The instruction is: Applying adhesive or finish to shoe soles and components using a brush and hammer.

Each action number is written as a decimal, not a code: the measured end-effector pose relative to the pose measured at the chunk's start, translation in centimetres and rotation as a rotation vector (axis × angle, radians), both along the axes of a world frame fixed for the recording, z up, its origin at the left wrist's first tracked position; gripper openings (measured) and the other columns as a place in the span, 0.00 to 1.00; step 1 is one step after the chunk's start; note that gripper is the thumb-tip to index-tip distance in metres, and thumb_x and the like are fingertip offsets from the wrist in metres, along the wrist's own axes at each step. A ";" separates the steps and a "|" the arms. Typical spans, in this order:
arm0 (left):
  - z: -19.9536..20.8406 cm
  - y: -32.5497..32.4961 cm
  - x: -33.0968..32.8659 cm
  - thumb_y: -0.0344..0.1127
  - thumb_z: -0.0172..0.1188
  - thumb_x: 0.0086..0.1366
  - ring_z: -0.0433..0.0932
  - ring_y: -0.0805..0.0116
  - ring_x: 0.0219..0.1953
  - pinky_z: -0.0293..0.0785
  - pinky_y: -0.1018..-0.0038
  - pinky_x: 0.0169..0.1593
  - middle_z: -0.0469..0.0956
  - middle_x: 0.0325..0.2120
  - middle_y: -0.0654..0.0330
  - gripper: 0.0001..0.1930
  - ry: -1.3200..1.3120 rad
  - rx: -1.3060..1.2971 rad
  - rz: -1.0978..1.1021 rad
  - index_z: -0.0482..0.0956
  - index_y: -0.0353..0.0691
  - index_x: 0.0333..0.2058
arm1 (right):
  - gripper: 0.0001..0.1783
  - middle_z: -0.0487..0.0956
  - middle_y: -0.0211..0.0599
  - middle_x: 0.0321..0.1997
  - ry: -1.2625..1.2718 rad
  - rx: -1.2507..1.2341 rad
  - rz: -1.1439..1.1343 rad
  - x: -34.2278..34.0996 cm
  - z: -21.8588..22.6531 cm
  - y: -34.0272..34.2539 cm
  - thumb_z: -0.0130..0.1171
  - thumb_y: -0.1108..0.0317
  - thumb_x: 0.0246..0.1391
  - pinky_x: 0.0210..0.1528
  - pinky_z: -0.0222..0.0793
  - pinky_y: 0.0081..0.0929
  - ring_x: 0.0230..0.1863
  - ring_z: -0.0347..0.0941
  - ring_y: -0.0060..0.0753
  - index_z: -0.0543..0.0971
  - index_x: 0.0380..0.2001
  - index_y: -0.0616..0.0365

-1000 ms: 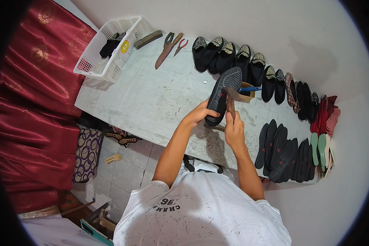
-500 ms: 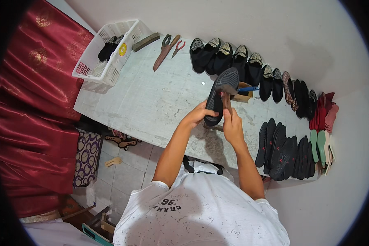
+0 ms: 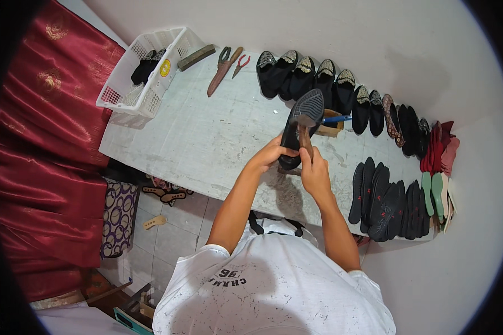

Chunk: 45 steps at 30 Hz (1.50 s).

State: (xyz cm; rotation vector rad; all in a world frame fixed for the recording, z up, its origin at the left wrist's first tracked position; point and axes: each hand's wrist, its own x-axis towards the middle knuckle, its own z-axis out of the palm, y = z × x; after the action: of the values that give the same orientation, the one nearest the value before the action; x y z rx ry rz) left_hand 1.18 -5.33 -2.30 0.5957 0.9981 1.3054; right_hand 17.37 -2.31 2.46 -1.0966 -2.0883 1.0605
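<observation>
A black shoe (image 3: 308, 103), its ribbed sole turned toward me, is tilted up over the table. My left hand (image 3: 271, 154) is closed round its lower end, with the thumb lying across the sole. In my right hand (image 3: 316, 173) is the wooden handle of a hammer (image 3: 305, 137), the fingers wrapped round its lower part. The hammer's head lies over the middle of the sole and seems to touch it. Just behind the shoe stands a small yellowish box (image 3: 331, 132) with a blue-handled brush (image 3: 336, 119) resting across it.
Along the wall runs a row of finished black shoes (image 3: 304, 75). Black soles (image 3: 379, 190) and green insoles (image 3: 436, 190) lie at the right, near red cloth (image 3: 433, 151). A knife (image 3: 221, 75), pliers (image 3: 241, 64), a block (image 3: 197, 57) and a white basket (image 3: 157, 96) are at the left.
The hammer head has shifted slightly left, squarely over the sole, and its handle has tilted a little. Both hands keep their holds; the shoe has hardly moved.
</observation>
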 end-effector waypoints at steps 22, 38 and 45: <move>0.2 -0.3 0.1 0.25 0.65 0.49 0.75 0.69 0.46 0.68 0.73 0.54 0.77 0.42 0.61 0.29 0.028 -0.046 -0.007 0.70 0.36 0.53 | 0.23 0.66 0.28 0.12 0.269 -0.409 -0.120 3.4 -0.2 0.4 0.44 0.52 0.67 0.13 0.55 0.22 0.11 0.62 0.19 0.70 0.27 0.60; 0.9 -0.2 0.4 0.25 0.66 0.50 0.75 0.69 0.48 0.68 0.73 0.55 0.77 0.44 0.60 0.31 -0.001 -0.018 -0.015 0.69 0.36 0.56 | 0.22 0.69 0.34 0.16 0.336 -0.417 -0.171 4.5 -5.5 -2.3 0.44 0.50 0.66 0.18 0.60 0.25 0.14 0.66 0.25 0.72 0.34 0.60; 0.2 -0.4 0.2 0.25 0.66 0.49 0.75 0.69 0.46 0.68 0.73 0.54 0.77 0.43 0.60 0.30 0.018 -0.041 -0.007 0.70 0.35 0.54 | 0.27 0.65 0.30 0.14 0.576 -0.220 -0.058 3.9 0.6 -2.0 0.43 0.42 0.64 0.10 0.53 0.18 0.09 0.58 0.19 0.67 0.30 0.58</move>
State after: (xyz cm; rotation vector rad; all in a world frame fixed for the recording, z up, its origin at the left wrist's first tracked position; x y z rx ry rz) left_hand 1.33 -5.73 -2.07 0.5804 1.0344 1.2725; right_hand 21.28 -4.28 3.05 -0.8124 -1.5033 1.4045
